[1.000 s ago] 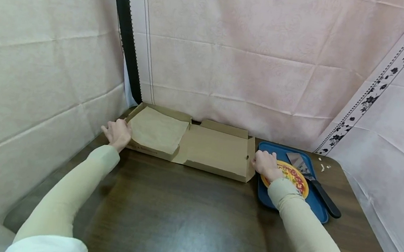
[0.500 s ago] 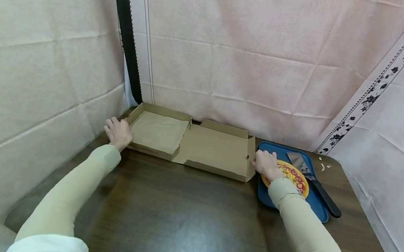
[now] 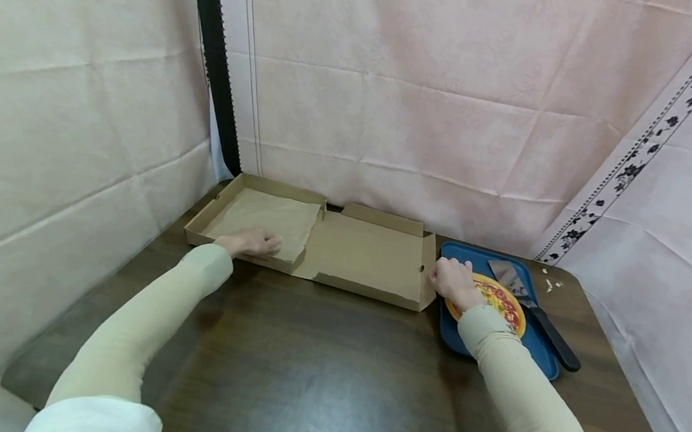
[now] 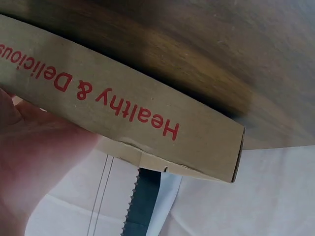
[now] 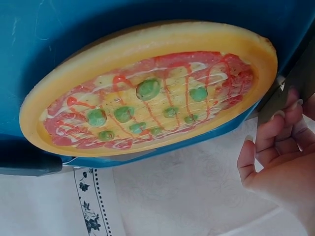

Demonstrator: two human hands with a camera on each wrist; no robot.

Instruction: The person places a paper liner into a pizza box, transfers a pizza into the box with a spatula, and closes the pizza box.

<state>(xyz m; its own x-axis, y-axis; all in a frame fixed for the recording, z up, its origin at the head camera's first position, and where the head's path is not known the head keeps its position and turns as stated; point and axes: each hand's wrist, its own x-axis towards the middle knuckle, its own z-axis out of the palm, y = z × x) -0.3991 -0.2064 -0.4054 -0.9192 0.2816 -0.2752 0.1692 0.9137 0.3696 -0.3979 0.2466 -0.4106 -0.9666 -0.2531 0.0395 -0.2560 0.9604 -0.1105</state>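
An unfolded brown cardboard pizza box (image 3: 373,256) lies at the back of the table, its tray half at left and its lid half at right. A sheet of tan paper (image 3: 278,215) lines the tray half. My left hand (image 3: 250,240) reaches over the box's front wall onto the paper, fingers pointing right. Red lettering marks that front wall (image 4: 123,105) in the left wrist view. At the lid's right end, my right hand (image 3: 456,282) holds the side flap with curled fingers (image 5: 290,118), its wrist above a round pizza (image 5: 162,108).
The pizza sits on a blue tray (image 3: 540,356) at the right. A pizza server (image 3: 552,333) with a black handle lies across the tray, handle past its edge. Small white scraps (image 3: 550,284) lie behind it. Cloth walls (image 3: 391,124) stand close behind and at both sides.
My left hand has left the box's left end and moved right, over the front wall onto the paper. The paper lies flatter than a second ago. The right hand keeps its place.
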